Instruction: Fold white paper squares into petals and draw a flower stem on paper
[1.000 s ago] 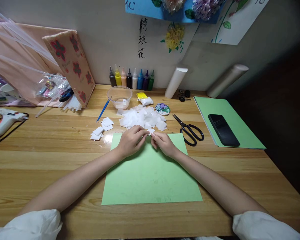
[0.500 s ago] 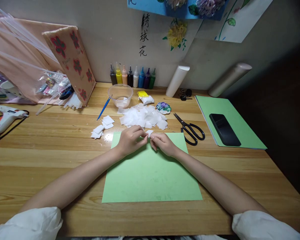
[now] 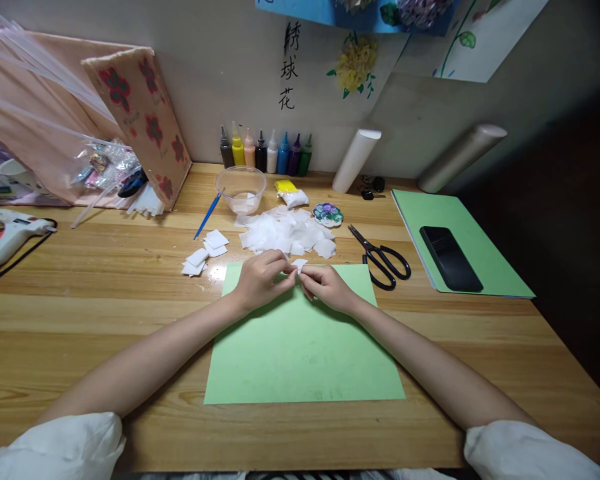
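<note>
Between my fingertips is a small piece of white paper [image 3: 300,264], held above the far edge of a green sheet [image 3: 305,353]. My left hand [image 3: 264,280] pinches the piece from the left, its fingers closed. From the right, my right hand [image 3: 326,287] is closed on the same piece, thumb and forefinger together. The fingers partly cover the paper, so its full shape is hidden. Just beyond my hands lies a loose heap of thin white paper pieces [image 3: 285,230]. Small stacks of white squares [image 3: 196,261] rest to the left of the green sheet.
Black-handled scissors [image 3: 380,257] lie right of the heap. Behind it stand a clear bowl [image 3: 241,193], a blue pen-like tool [image 3: 207,217] and several paint bottles [image 3: 272,157]. A glue gun [image 3: 15,233] is far left. A phone [image 3: 451,259] lies on green paper [image 3: 500,277] at right.
Both hands keep their pinch on the white paper piece and have barely moved. The whole view has shifted very slightly.
</note>
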Demonstrator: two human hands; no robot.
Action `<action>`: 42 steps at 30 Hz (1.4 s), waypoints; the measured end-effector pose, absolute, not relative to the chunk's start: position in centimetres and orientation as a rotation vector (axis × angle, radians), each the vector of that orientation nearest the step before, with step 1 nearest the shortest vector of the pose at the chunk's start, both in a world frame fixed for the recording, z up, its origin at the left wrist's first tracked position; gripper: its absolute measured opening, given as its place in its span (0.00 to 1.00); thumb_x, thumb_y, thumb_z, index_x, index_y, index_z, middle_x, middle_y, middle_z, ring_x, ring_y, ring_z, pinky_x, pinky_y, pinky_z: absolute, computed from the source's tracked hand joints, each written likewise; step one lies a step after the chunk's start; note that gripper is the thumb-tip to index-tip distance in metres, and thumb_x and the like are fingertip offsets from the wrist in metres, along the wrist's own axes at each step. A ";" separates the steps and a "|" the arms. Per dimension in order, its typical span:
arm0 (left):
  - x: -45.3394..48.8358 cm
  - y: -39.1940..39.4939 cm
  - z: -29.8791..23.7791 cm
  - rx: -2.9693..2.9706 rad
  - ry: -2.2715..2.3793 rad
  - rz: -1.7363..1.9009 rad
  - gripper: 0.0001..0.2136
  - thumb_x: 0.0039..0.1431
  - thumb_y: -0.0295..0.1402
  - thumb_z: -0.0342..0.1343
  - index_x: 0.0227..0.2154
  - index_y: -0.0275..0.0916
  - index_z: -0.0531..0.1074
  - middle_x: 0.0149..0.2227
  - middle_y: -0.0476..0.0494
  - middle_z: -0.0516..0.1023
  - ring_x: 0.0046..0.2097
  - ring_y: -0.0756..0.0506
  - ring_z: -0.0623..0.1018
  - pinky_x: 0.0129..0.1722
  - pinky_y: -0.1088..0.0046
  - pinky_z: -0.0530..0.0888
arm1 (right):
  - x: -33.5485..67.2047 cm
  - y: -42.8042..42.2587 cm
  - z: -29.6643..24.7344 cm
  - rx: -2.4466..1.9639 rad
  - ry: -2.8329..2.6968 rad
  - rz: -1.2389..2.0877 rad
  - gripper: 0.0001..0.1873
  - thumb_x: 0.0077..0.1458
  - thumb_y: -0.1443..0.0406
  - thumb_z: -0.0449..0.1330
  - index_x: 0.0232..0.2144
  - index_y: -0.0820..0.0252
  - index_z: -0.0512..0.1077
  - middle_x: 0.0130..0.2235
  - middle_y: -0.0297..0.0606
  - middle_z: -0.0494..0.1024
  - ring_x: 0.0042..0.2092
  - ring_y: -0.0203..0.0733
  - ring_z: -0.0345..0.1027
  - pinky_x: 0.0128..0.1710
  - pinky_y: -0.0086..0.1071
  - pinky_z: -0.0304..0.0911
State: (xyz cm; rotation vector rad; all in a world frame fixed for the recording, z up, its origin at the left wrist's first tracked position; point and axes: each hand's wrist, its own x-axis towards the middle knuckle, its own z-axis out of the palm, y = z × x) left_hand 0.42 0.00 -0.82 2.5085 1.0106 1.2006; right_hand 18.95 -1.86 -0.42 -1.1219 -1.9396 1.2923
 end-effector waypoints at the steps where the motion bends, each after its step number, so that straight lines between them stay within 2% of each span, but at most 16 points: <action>1: 0.4 0.0 -0.8 2.508 1.011 1.202 0.06 0.55 0.31 0.55 0.26 0.37 0.74 0.26 0.46 0.74 0.28 0.51 0.72 0.27 0.77 0.66 | 18.9 -1.9 -0.4 -1.123 -1.939 1.290 0.19 0.61 0.63 0.48 0.18 0.60 0.61 0.18 0.29 0.64 0.21 0.32 0.54 0.24 0.27 0.52; 5: 0.4 -0.1 -0.7 2.507 1.012 1.208 0.06 0.55 0.31 0.55 0.27 0.37 0.75 0.26 0.46 0.74 0.28 0.51 0.72 0.27 0.77 0.66 | 18.9 -1.9 -0.5 -1.139 -1.911 1.284 0.19 0.61 0.63 0.48 0.18 0.60 0.61 0.17 0.29 0.64 0.21 0.31 0.54 0.24 0.27 0.52; 13: 0.4 -0.1 -0.5 2.555 0.998 1.203 0.08 0.55 0.33 0.55 0.38 0.40 0.75 0.33 0.44 0.76 0.32 0.50 0.74 0.30 0.76 0.68 | 18.9 -1.8 -0.7 -1.128 -1.785 1.307 0.19 0.61 0.60 0.48 0.19 0.60 0.64 0.17 0.29 0.65 0.21 0.31 0.56 0.24 0.27 0.52; 21: 0.3 -0.1 -0.6 2.508 0.970 1.228 0.05 0.55 0.31 0.55 0.33 0.38 0.75 0.30 0.45 0.76 0.32 0.50 0.74 0.30 0.76 0.68 | 19.0 -1.9 -0.5 -1.112 -1.869 1.285 0.22 0.61 0.61 0.49 0.16 0.61 0.64 0.17 0.30 0.65 0.21 0.31 0.55 0.24 0.27 0.51; 27: 0.4 0.1 -0.2 2.144 1.113 1.196 0.03 0.55 0.30 0.54 0.28 0.38 0.72 0.29 0.48 0.73 0.29 0.52 0.71 0.28 0.76 0.67 | 19.0 -1.9 -0.5 -1.141 -1.867 1.267 0.22 0.60 0.62 0.49 0.15 0.62 0.65 0.17 0.31 0.66 0.21 0.31 0.54 0.25 0.27 0.52; 33: -0.1 1.7 -0.7 1.702 1.381 1.242 0.06 0.56 0.33 0.53 0.26 0.38 0.68 0.26 0.50 0.71 0.27 0.52 0.69 0.27 0.77 0.66 | 19.0 -1.9 -0.5 -1.164 -1.817 1.324 0.20 0.60 0.61 0.49 0.20 0.64 0.70 0.17 0.31 0.67 0.20 0.30 0.53 0.24 0.27 0.52; 37: -0.5 2.6 -1.3 1.491 1.566 1.319 0.05 0.58 0.33 0.51 0.33 0.37 0.67 0.31 0.47 0.71 0.29 0.51 0.70 0.29 0.75 0.68 | 19.0 -1.9 -0.6 -1.156 -1.785 1.363 0.18 0.60 0.59 0.49 0.31 0.66 0.74 0.17 0.30 0.67 0.20 0.30 0.54 0.25 0.27 0.52; 40: -0.4 2.2 -1.0 1.668 1.569 1.432 0.08 0.57 0.32 0.53 0.39 0.38 0.66 0.38 0.44 0.70 0.33 0.50 0.69 0.30 0.75 0.68 | 18.9 -1.9 -0.5 -1.161 -1.770 1.384 0.19 0.61 0.58 0.49 0.35 0.66 0.74 0.17 0.30 0.67 0.20 0.31 0.54 0.24 0.27 0.52; 42: -0.1 1.5 -0.5 1.956 1.368 1.359 0.05 0.57 0.31 0.53 0.38 0.39 0.68 0.37 0.45 0.71 0.35 0.49 0.70 0.31 0.74 0.68 | 18.9 -1.8 -0.4 -1.153 -1.767 1.390 0.19 0.61 0.57 0.49 0.32 0.64 0.74 0.17 0.30 0.67 0.20 0.31 0.55 0.24 0.27 0.52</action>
